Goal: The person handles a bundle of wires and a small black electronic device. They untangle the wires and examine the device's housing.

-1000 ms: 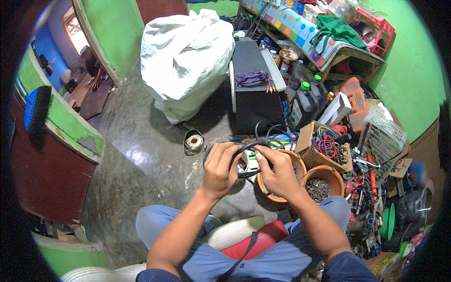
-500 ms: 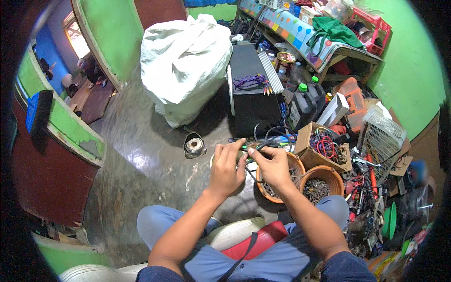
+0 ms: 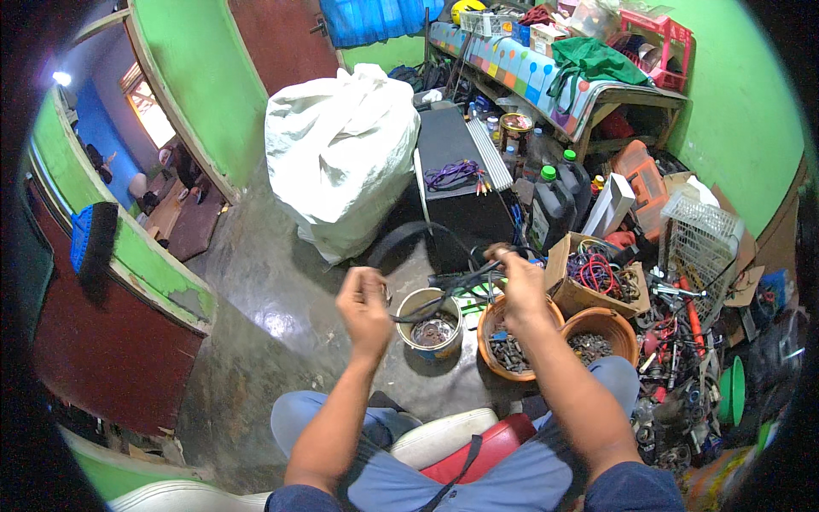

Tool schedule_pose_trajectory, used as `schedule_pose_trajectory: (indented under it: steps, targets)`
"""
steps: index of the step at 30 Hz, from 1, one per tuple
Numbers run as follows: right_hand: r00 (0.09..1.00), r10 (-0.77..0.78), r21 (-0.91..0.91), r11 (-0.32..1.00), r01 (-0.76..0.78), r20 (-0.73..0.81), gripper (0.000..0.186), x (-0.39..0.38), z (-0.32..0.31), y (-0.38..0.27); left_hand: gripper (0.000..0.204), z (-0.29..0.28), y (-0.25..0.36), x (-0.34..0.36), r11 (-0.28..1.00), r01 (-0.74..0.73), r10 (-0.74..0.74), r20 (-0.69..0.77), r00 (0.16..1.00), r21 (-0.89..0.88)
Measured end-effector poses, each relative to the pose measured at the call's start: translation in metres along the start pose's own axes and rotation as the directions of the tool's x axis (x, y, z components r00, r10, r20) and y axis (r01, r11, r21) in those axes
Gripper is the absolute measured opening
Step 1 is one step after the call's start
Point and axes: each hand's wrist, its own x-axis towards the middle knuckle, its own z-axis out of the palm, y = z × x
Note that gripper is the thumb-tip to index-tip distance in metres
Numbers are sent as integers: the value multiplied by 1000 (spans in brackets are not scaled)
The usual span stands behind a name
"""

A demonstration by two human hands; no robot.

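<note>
A black cable point(image 3: 414, 229) loops in the air between my two hands. My left hand point(image 3: 365, 312) is closed in a fist around one part of it, above and left of a pale bucket point(image 3: 411, 350). Farther right, my right hand point(image 3: 522, 287) grips another part of the cable, its fingers partly blurred. Below the right hand sits an orange pot point(image 3: 488, 354) with small dark metal pieces in it. Beside that stands a second orange pot point(image 3: 630, 337) with similar pieces. Some coins or washers seem to lie in the bucket, too small to tell.
A large white sack point(image 3: 337, 154) and a black box point(image 3: 448, 188) with a purple cable point(image 3: 452, 175) stand ahead. On the right are a cardboard box point(image 3: 618, 299) of wires, a wire basket point(image 3: 699, 230), dark jugs point(image 3: 550, 200) and piled tools. A blue brush point(image 3: 85, 243) shows at left.
My hands have moved apart, from close together over the bucket, and the cable now arcs between them. The bucket shows more plainly. The view has shifted slightly.
</note>
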Motion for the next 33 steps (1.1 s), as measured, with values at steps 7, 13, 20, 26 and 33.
schedule_pose_trajectory:
  steps: [7,13,20,26,33]
  targets:
    - [982,45,400,909,-117,184,16,1,-1,-14,30,-18,-32,14,665,484,-478,174,861,-568]
    - [957,-49,277,960,-33,285,20,-9,-3,-7,28,2,-22,1,940,341,-330,198,923,-23]
    - [910,-16,64,998,-12,414,20,-28,4,-14,43,0,-25,-1,951,281,-231,308,923,-130]
    - [714,-190,-329,788,521,673,22,-48,20,4,57,2,-20,-9,849,516,-409,478,777,-112]
    - [760,-308,-338,756,561,573,21,-50,14,21,58,8,-14,-10,482,813,-514,646,565,-327]
